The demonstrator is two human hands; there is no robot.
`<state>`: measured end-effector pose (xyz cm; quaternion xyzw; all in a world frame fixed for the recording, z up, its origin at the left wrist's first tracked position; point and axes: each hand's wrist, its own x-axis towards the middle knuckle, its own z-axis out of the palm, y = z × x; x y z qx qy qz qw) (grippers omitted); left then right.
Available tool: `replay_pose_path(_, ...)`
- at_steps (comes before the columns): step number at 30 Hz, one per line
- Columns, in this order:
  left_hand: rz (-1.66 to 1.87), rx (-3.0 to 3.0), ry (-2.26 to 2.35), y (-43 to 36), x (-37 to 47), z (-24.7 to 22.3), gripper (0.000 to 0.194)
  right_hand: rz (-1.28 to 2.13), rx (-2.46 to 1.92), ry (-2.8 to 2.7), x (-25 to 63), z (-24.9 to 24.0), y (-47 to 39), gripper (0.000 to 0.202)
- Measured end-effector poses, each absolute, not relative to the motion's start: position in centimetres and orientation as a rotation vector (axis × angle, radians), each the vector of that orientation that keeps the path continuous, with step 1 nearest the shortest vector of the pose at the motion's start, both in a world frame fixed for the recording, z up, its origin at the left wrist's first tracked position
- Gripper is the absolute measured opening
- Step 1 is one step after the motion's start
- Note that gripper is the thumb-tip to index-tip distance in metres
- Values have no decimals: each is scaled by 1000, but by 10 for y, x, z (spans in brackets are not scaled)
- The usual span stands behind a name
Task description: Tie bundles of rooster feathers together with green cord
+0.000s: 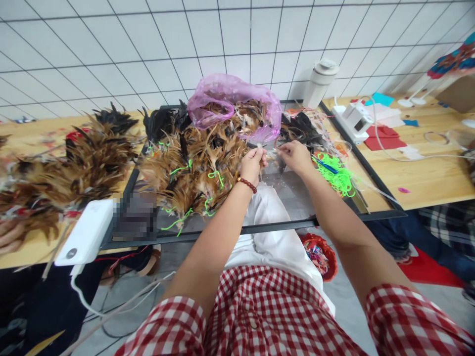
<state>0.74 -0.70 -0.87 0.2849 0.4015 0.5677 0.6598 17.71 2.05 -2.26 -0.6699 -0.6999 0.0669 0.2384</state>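
Observation:
My left hand point(254, 165), with a beaded bracelet point(247, 185) on its wrist, is closed in a pinch; a small pale bit shows at the fingertips, too small to name. A short gap to its right, my right hand point(296, 156) is also pinched, on something I cannot make out. Both are above the glass-like tabletop panel. Brown feather bunches point(200, 173), several tied with green string, lie left of my left hand. Behind my hands sits a pink plastic bag point(272, 111) with brown feathers in it. Black feathers point(302, 129) lie beyond my right hand.
A tangle of green string point(339, 178) with a blue pen-like tool point(327, 165) lies beside my right forearm. A white power bank point(86, 232), a white tumbler point(321, 84) and a charger block point(356, 121) stand around. Another person's hand point(10, 236) is at the left edge.

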Motion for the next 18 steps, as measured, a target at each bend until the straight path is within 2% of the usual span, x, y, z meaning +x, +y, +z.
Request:
replay_pose_path(4,1286,643,909,-6,9,-10,26,108,-1873,-1954,170,-22,18,16)
replay_pose_path(7,1308,626,903,-5,10,-13,24,221,-1648,-1754,165,-19,15,12)
replay_pose_path(11,1371,637,885,0,12,-23,16,811,-1247,-1487,147,-15,8,40)
replay_pose_path(13,1421,663,879,3,13,-30,10,975,-1148,-1443,137,-15,4,54)
replay_pose_path(15,1461,676,868,5,14,-35,6,950,-1153,-1429,130,-17,2,58)
replay_pose_path(18,1473,683,874,8,15,-40,6,788,-1209,-1420,125,-20,1,52)
